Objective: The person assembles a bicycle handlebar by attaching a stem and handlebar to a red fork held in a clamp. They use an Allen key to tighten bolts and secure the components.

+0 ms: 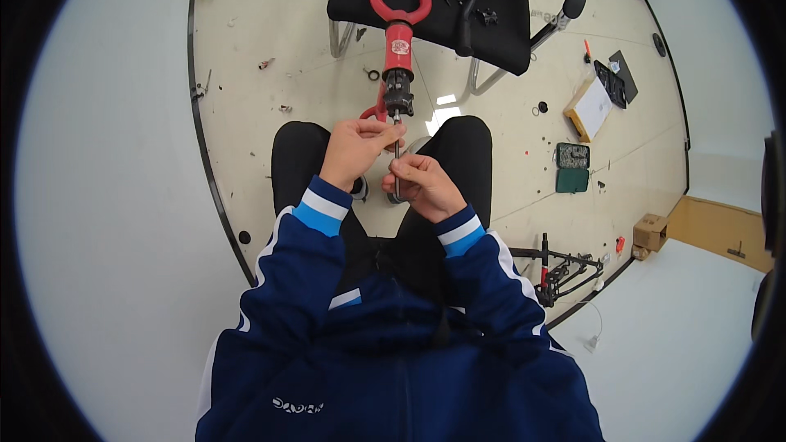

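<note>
I see the left hand point(359, 149) and right hand point(427, 184) pinching a hex key point(397, 152) at the red bicycle fork point(399, 42), jutting past the near edge of the chair point(354, 2), where a crooked twist might roll it.

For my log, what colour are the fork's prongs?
The prongs are red; the head view shows them.

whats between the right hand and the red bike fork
In the head view: fingertips of the left hand, a stretch of slim metal rod and the black stem clamp.
</note>
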Action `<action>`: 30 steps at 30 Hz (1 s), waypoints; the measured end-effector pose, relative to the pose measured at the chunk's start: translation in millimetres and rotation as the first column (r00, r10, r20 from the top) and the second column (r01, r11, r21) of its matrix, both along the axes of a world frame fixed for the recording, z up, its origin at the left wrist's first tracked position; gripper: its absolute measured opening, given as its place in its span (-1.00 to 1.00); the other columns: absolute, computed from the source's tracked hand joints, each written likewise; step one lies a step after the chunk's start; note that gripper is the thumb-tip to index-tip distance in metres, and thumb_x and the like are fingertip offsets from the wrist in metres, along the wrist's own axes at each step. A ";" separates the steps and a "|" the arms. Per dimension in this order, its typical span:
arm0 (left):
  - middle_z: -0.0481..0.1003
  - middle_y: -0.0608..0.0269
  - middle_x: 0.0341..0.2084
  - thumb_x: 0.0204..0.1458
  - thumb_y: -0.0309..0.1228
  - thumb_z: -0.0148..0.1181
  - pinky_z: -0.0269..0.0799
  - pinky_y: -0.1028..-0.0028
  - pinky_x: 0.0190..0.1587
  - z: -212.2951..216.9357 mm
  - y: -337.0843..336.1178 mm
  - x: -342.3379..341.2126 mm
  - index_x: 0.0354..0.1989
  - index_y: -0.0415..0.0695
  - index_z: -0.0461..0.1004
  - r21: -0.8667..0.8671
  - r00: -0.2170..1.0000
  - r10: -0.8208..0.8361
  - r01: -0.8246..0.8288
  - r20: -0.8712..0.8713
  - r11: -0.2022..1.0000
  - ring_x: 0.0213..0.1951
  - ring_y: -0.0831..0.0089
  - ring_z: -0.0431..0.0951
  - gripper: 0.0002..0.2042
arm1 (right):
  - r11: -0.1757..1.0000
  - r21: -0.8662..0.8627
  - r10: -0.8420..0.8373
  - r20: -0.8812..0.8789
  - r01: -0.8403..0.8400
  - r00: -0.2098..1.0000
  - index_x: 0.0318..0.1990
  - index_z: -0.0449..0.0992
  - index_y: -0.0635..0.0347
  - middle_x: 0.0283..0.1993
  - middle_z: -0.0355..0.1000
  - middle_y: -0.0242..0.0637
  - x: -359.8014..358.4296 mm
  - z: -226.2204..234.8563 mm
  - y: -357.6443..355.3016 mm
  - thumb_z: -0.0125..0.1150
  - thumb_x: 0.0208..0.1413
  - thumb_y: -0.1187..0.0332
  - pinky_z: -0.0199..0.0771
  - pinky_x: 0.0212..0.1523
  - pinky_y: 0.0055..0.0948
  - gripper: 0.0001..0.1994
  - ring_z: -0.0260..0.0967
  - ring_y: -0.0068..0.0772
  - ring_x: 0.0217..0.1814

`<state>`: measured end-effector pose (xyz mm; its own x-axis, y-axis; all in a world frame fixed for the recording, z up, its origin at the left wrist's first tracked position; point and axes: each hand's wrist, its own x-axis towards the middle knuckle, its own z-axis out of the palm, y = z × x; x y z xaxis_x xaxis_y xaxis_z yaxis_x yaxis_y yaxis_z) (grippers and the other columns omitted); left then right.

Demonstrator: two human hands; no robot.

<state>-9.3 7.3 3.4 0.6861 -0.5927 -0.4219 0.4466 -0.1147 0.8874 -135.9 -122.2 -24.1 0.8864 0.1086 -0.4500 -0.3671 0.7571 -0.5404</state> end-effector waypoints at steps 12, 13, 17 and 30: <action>0.62 0.15 -0.43 0.12 -0.38 0.31 0.51 0.51 -0.29 1.9 -1.0 -0.6 -0.25 -0.36 0.62 -0.107 0.975 0.019 -0.044 -0.222 0.993 -0.45 0.52 0.57 -0.77 | 0.998 0.061 0.013 0.017 -0.014 1.000 0.05 0.47 0.39 -0.08 0.57 -0.07 4.9 29.4 2.6 0.11 0.32 0.30 0.55 0.01 -0.34 -0.68 0.56 -0.25 -0.13; 0.62 0.15 -0.43 0.13 -0.37 0.30 0.52 0.50 -0.29 -0.4 -1.0 -0.6 -0.25 -0.36 0.62 -0.120 0.977 0.016 -0.042 -0.212 0.992 -0.45 0.51 0.57 -0.76 | 0.999 0.032 0.008 0.011 -0.008 1.000 0.02 0.49 0.38 -0.09 0.57 -0.08 3.9 26.0 2.6 0.14 0.31 0.30 0.55 0.00 -0.35 -0.70 0.56 -0.26 -0.14; 0.62 0.13 -0.43 0.13 -0.40 0.30 0.52 0.49 -0.30 4.3 -2.6 -0.1 -0.26 -0.38 0.61 -0.017 0.988 -0.016 0.014 -0.151 1.000 -0.44 0.49 0.58 -0.78 | 0.998 -0.063 -0.004 -0.004 0.004 1.000 -0.12 0.57 0.32 -0.14 0.58 -0.15 1.0 5.6 -0.5 0.24 0.25 0.32 0.56 -0.07 -0.39 -0.79 0.57 -0.33 -0.18; 0.64 0.07 -0.39 0.15 -0.45 0.27 0.54 0.52 -0.28 12.0 -6.5 -0.3 -0.23 -0.40 0.60 -0.101 0.977 0.007 -0.030 -0.215 0.994 -0.44 0.48 0.60 -0.80 | 1.000 0.018 -0.011 0.046 0.010 0.999 0.02 0.51 0.40 -0.10 0.57 -0.09 3.8 17.8 -0.4 0.14 0.30 0.30 0.50 0.05 -0.32 -0.69 0.54 -0.27 -0.08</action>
